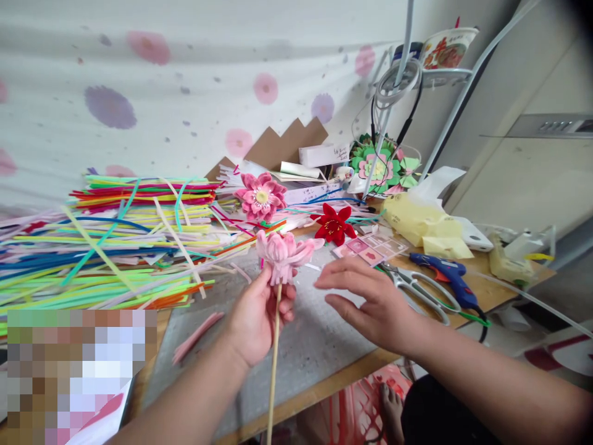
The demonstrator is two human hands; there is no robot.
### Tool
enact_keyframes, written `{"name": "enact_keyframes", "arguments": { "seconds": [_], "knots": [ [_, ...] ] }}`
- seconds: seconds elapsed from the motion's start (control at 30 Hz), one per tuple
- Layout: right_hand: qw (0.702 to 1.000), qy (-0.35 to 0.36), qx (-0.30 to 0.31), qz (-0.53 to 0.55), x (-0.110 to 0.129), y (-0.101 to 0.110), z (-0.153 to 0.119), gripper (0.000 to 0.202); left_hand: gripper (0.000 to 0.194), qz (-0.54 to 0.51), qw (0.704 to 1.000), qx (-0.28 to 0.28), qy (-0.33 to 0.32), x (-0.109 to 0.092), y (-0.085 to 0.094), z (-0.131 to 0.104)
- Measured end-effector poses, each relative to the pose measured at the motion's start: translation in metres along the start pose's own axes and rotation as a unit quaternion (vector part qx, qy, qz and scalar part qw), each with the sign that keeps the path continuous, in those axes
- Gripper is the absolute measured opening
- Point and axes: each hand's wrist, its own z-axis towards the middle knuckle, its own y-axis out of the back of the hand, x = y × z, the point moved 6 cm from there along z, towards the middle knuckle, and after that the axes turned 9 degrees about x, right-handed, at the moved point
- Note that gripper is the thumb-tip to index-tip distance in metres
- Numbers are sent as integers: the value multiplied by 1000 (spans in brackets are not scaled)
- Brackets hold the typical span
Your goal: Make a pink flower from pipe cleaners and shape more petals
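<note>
A pale pink pipe-cleaner flower (282, 252) sits upright on top of a thin wooden stick (274, 371). My left hand (257, 318) is closed around the flower's base, just where the stick meets it. To the right, my right hand (370, 303) hovers over the grey work mat (315, 340) with its fingers stretched out and nothing in them. Behind the held flower stand a darker pink flower (260, 196) and a red flower (334, 224). A few loose pink pipe cleaners (198, 337) lie on the mat left of my left wrist.
Bundles of coloured pipe cleaners (115, 247) cover the table's left side. Scissors (419, 289) and a blue glue gun (447, 278) with its cord lie at the right. Behind them is a yellow tissue pack (412, 219). A pale pink palette (370, 248) rests near the red flower.
</note>
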Motion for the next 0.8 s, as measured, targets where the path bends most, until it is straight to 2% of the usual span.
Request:
{"name": "enact_keyframes", "arguments": {
  "seconds": [0.1,0.23,0.3,0.5,0.8],
  "knots": [
    [984,71,-72,-150,7,10,7,27,33,19,1000,6,8,6,-2,0],
    [965,114,-20,-235,5,5,16,22,37,35,999,5,28,12,-5,-1],
    [961,121,7,-248,4,1,18,21,39,45,998,-3,41,13,-6,-2],
    [965,101,26,-242,5,-3,25,20,37,56,997,-21,46,12,-6,-3],
    [969,78,17,-232,3,-3,26,19,35,53,998,7,36,13,-9,-5]
  ]
}}
